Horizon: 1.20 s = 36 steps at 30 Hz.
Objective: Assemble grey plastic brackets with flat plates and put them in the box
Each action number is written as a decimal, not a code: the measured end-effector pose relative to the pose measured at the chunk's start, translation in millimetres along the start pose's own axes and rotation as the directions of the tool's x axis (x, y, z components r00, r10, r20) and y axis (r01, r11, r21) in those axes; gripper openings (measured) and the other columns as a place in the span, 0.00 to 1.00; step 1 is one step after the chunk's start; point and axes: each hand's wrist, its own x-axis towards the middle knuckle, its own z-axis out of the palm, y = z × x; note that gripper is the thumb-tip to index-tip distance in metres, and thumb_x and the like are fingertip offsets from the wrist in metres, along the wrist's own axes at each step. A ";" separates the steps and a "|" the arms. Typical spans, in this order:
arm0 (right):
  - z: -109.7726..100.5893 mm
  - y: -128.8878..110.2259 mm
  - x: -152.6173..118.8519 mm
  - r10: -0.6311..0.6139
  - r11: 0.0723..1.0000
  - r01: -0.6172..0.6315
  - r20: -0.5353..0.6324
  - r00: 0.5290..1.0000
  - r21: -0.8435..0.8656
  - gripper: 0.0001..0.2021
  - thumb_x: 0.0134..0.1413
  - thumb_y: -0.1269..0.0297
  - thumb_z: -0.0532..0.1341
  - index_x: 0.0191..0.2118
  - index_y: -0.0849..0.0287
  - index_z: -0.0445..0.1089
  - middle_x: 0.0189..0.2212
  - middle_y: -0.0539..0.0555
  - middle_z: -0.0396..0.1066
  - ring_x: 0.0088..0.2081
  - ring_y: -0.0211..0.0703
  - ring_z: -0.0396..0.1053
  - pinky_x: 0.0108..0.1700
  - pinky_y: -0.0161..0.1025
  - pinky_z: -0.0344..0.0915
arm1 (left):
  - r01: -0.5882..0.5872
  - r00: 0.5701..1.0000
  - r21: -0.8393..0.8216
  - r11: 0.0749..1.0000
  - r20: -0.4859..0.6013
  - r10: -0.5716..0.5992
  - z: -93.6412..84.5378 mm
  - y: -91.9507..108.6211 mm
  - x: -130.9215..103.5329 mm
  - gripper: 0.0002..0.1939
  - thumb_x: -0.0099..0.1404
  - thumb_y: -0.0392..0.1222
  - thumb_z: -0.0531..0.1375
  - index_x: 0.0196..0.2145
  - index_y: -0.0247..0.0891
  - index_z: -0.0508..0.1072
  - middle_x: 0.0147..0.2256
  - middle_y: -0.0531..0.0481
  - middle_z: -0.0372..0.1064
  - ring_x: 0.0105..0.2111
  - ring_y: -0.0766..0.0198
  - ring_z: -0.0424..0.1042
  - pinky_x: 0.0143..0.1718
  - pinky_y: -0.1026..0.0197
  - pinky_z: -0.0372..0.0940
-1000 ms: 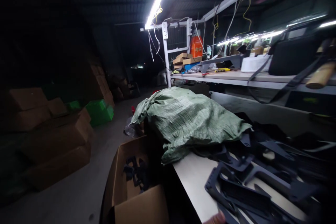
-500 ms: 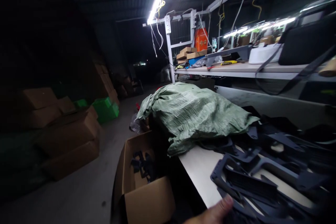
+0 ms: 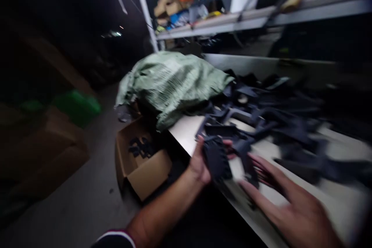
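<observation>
My left hand (image 3: 200, 162) is wrapped round a black plastic part (image 3: 215, 159) at the table's front edge, its thumb on the near side and fingertips showing behind. My right hand (image 3: 279, 190) is to the right, thumb and fingers spread around the right end of dark plastic; blur hides whether it touches. More black plastic frames (image 3: 270, 120) lie piled on the pale table (image 3: 187, 126) behind both hands. A green woven sack (image 3: 174, 81) rests at the table's far left end.
Below the table's left edge stands an open cardboard box (image 3: 151, 174) with black pieces inside. A shelf (image 3: 215, 25) with small boxes and tools runs behind. Further left are dark cartons (image 3: 43, 143) and a green container (image 3: 77, 106) on the floor.
The view has tilted down and shifted right. My left hand has come further into view, now round a black part. My right hand has entered from the lower right.
</observation>
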 end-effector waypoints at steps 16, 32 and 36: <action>31.4 -6.8 -19.3 0.164 0.965 -0.127 0.150 0.975 -0.231 0.28 0.65 0.55 0.68 0.67 0.54 0.69 0.62 0.64 0.72 0.60 0.66 0.73 0.59 0.61 0.75 | 0.108 0.990 0.105 0.989 -0.103 -0.097 -11.9 -17.9 -6.8 0.39 0.64 0.72 0.60 0.50 0.31 0.82 0.46 0.39 0.83 0.47 0.49 0.81 0.52 0.53 0.72; 35.4 19.5 12.1 0.500 0.703 -0.577 0.287 0.817 0.416 0.21 0.59 0.46 0.71 0.51 0.53 0.73 0.49 0.55 0.77 0.49 0.49 0.75 0.49 0.43 0.76 | 0.034 0.998 0.173 0.984 0.043 -0.042 -15.4 -8.6 -5.0 0.30 0.57 0.58 0.65 0.51 0.36 0.79 0.57 0.37 0.77 0.61 0.35 0.71 0.61 0.40 0.66; 36.3 17.8 23.0 0.480 0.665 -0.594 0.350 0.804 0.453 0.19 0.57 0.47 0.71 0.46 0.54 0.74 0.44 0.54 0.77 0.45 0.48 0.75 0.44 0.40 0.75 | -0.001 1.000 0.182 0.983 0.029 -0.005 -23.4 -11.2 -4.9 0.33 0.52 0.54 0.69 0.54 0.38 0.78 0.57 0.38 0.77 0.62 0.33 0.69 0.62 0.41 0.65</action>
